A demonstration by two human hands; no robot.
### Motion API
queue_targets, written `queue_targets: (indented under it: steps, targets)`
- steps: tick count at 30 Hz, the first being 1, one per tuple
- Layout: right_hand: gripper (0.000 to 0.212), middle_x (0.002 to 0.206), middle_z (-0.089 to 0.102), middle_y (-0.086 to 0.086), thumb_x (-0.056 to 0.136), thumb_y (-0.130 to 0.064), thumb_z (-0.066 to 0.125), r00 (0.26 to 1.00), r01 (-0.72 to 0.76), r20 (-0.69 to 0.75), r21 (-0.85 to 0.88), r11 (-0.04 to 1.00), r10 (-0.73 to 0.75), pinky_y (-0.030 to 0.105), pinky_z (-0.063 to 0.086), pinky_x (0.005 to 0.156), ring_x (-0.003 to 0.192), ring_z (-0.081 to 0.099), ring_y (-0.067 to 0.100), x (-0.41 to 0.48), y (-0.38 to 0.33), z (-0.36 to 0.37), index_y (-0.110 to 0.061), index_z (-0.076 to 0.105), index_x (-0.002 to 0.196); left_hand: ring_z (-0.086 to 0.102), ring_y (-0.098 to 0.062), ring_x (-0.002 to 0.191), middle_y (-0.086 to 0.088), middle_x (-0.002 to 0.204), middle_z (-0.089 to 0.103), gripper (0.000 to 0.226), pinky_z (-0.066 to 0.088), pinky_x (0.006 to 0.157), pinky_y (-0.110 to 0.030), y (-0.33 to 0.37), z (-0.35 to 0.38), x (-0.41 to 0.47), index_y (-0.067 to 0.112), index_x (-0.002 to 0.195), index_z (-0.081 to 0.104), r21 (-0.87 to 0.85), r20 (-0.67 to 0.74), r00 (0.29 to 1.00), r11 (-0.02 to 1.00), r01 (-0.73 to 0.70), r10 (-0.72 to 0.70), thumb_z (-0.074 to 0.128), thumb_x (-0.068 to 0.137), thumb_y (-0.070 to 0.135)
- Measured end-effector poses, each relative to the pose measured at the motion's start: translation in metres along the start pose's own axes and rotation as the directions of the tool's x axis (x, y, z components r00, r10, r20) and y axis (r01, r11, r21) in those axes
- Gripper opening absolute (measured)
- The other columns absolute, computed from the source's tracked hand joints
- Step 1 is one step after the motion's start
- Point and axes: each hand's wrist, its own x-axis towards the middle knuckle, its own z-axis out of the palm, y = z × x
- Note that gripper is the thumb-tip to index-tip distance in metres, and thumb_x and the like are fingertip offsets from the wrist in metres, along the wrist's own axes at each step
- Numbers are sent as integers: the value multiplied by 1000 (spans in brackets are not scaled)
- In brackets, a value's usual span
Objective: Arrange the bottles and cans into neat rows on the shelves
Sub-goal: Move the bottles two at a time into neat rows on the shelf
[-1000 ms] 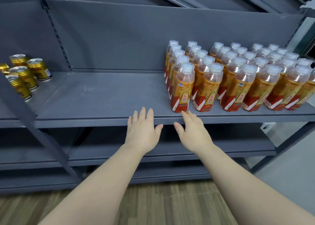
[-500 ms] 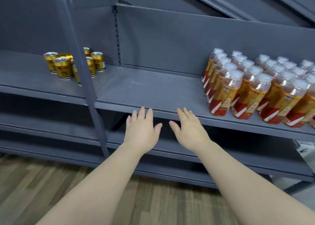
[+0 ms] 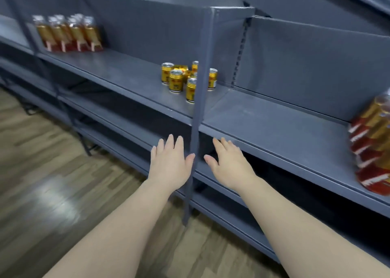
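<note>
The left hand [image 3: 171, 161] and right hand [image 3: 230, 164] reach out low in the middle, each grip flat with straight fingers, holding nothing. The gold cans [image 3: 176, 83] sit in a messy bunch on the shelf [image 3: 130, 73] mid-frame, so they probably need lining up. Bottles [image 3: 373, 142] stand at the right edge.

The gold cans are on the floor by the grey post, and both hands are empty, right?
No, the place is wrong. The head view shows the gold cans standing on the grey shelf by the grey post. The left hand and right hand are empty.
</note>
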Motion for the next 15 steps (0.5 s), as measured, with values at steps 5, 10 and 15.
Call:
queue_targets:
  steps: [5, 10, 15]
  targets:
    - [66, 168, 5, 6, 106, -51, 28, 987, 153, 55, 4, 988, -153, 41, 6, 125, 154, 1, 24, 36, -42, 9, -19, 8, 160, 15, -34, 150, -10, 165, 15, 68, 16, 121, -48, -45, -13, -1, 15, 158, 16, 15, -32, 986, 986, 164, -163, 31, 103, 52]
    - [67, 167, 8, 8, 105, -51, 28, 957, 283, 68, 10, 959, -283, 43, 8, 125, 154, 5, 26, 68, -71, 18, -18, 9, 160, 15, -35, 150, -10, 166, 15, 67, 16, 121, -48, -73, -23, 3, 15, 157, 17, 37, -65, 960, 961, 275, -272, 32, 103, 52]
    - [66, 167, 8, 9, 106, -51, 27, 926, 367, 97, -13, 930, -364, 43, 9, 124, 154, 6, 27, 100, -101, 29, -17, 9, 160, 18, -35, 149, -10, 165, 17, 68, 19, 120, -49, -102, -26, 11, 15, 157, 18, 50, -92, 932, 933, 356, -350, 34, 102, 53]
